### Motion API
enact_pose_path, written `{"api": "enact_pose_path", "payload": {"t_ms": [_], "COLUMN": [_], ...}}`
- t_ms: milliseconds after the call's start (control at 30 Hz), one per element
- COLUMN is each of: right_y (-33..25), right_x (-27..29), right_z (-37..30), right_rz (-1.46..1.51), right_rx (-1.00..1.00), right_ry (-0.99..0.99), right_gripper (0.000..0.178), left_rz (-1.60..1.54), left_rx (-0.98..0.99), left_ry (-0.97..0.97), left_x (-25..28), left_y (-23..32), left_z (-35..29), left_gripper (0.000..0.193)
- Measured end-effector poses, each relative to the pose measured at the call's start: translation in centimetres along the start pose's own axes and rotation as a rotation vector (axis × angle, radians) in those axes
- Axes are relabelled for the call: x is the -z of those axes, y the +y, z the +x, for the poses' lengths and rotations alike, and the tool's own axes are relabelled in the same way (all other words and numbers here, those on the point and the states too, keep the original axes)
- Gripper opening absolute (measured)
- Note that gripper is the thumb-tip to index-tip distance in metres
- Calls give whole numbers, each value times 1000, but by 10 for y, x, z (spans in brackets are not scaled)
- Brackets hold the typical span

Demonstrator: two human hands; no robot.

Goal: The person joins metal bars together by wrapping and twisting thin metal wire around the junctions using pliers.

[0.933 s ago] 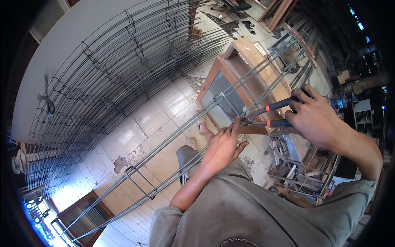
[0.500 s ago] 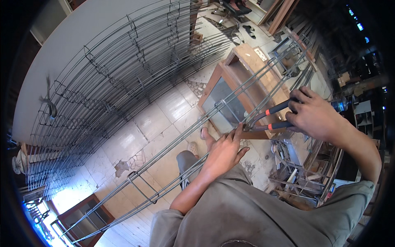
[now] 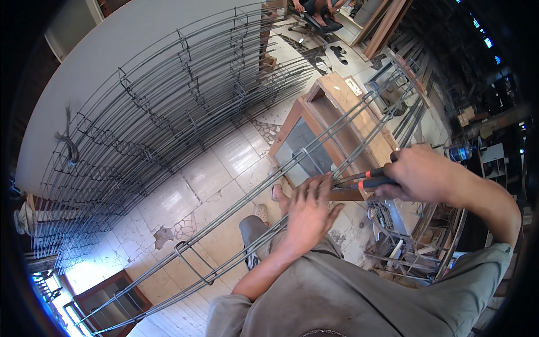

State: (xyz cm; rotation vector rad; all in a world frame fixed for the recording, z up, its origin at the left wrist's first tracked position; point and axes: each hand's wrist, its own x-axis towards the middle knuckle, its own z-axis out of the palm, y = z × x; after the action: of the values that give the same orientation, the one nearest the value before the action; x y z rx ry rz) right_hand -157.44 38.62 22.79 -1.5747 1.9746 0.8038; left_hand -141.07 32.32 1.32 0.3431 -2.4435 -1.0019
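A long steel rebar cage (image 3: 180, 246) of thin rods with rectangular stirrups runs diagonally in front of me, from lower left to upper right. My left hand (image 3: 307, 216) lies over its near rods, fingers stretched out and thumb apart; the fingertips are blurred by motion. My right hand (image 3: 418, 173) is wrapped round the black-and-orange handles of pincers (image 3: 375, 182). The handles are close together, and the jaws reach to beside my left fingertips at the rods. Whether the jaws grip any wire is too small to make out.
A large stack of rebar cages (image 3: 185, 95) leans against the pale wall at left. Beneath the cage's far part lies a wooden cabinet (image 3: 359, 106) with a glass panel. Scrap wood and metal (image 3: 404, 247) crowd the right. A person (image 3: 320, 11) sits at the back.
My right hand has lowered and turned, bringing the pincers' spread handles closer together. My left fingers have shifted slightly back from the jaws. The cage has hardly moved.
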Motion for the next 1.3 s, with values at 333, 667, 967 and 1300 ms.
{"api": "enact_pose_path", "payload": {"t_ms": [333, 667, 967, 1300], "right_y": [-4, 45, 39, 43], "right_x": [5, -49, -13, -7], "right_z": [6, 15, 16, 14], "right_rz": [-48, -1213, -901, -71], "right_rx": [62, 470, 553, 46], "right_ry": [133, 963, 636, 144], "right_gripper": [28, 45, 44, 53], "left_rz": [-656, -874, -760, -335], "left_rx": [82, 129, 48, 262], "left_ry": [-30, 15, -132, 61], "left_x": [-49, -43, -16, 20], "left_y": [25, 14, 7, -22], "left_z": [78, 84, 89, 7], "left_gripper": [41, 27, 48, 31]}}
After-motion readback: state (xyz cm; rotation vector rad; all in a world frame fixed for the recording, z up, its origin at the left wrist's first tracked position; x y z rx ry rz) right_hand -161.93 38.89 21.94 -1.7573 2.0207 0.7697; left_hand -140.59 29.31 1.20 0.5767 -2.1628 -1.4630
